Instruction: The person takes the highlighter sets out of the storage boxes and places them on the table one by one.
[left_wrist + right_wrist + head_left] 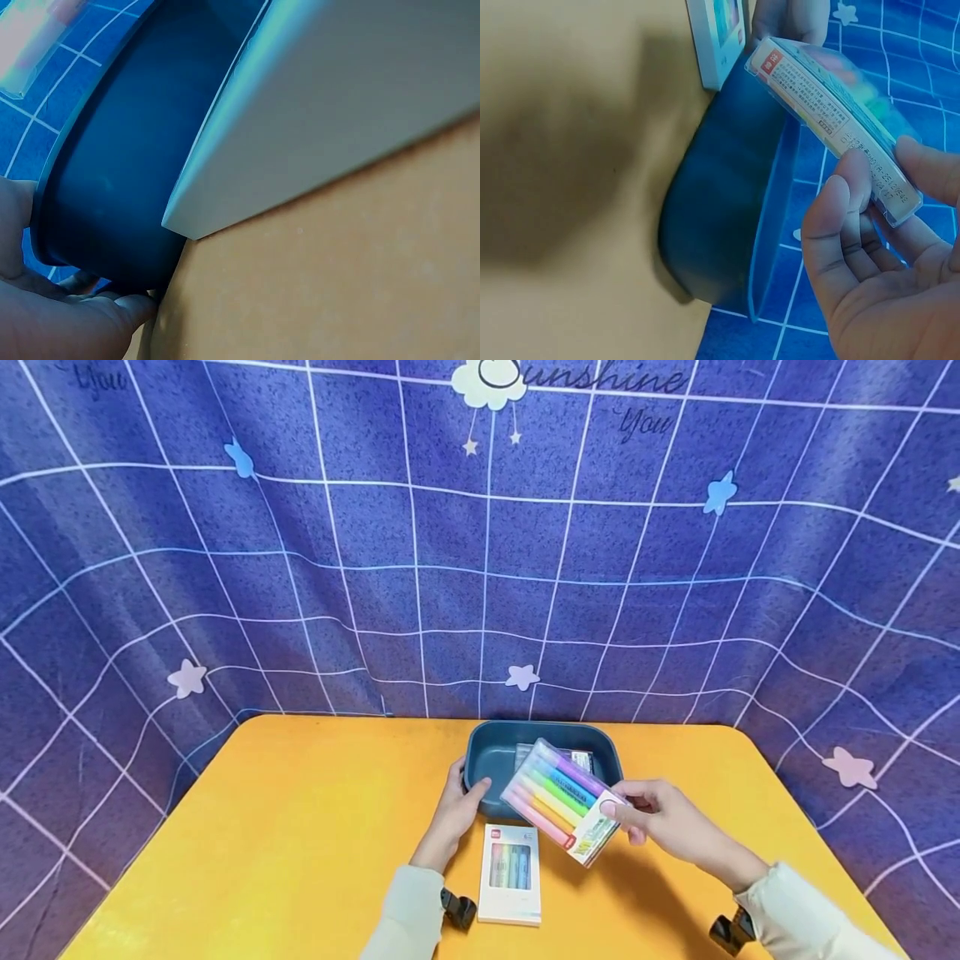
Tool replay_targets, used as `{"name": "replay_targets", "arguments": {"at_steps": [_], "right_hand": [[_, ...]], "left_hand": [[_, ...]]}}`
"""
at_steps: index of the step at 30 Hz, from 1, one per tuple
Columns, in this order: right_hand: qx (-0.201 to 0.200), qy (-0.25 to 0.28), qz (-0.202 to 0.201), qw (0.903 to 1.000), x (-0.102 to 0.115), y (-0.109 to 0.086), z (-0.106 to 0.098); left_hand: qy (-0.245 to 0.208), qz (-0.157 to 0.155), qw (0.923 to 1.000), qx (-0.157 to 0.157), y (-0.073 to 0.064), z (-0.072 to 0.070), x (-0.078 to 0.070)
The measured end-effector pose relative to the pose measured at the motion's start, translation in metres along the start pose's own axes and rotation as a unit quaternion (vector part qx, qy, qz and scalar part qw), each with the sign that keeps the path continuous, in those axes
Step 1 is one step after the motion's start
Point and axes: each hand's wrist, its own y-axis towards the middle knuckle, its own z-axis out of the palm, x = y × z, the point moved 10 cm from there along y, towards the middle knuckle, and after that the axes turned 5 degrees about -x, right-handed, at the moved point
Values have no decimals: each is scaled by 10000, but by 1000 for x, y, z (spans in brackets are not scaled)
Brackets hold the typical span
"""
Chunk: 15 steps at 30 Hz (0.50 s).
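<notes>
A dark blue plastic bin [489,767] stands at the far side of the table. My left hand [454,814] grips its left end, with the thumb over the rim and the fingers outside, under the rim in the left wrist view. My right hand [671,827] pinches one end of a clear pack of pastel highlighters [555,793] between thumb and fingers. Tilted, the pack hangs over the bin's front right part and hides some of its inside. Printed text shows on the pack's end [810,97] in the right wrist view. Behind it, another clear pack [582,760] lies in the bin.
A white box with a window showing colored pens [510,906] lies just in front of the bin, between my forearms. The yellow table [315,827] extends to both sides. A blue curtain with white grid lines [450,602] hangs behind the table's back edge.
</notes>
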Motion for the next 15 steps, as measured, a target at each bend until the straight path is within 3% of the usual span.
{"name": "replay_targets", "arguments": {"at_steps": [10,15], "right_hand": [[47,511,-222,9984,1,-14,8],[154,895,-83,9958,-4,-21,14]], "left_hand": [[-5,-32,10000,-28,2,-1,3],[-49,-8,10000,-3,2,0,1]]}}
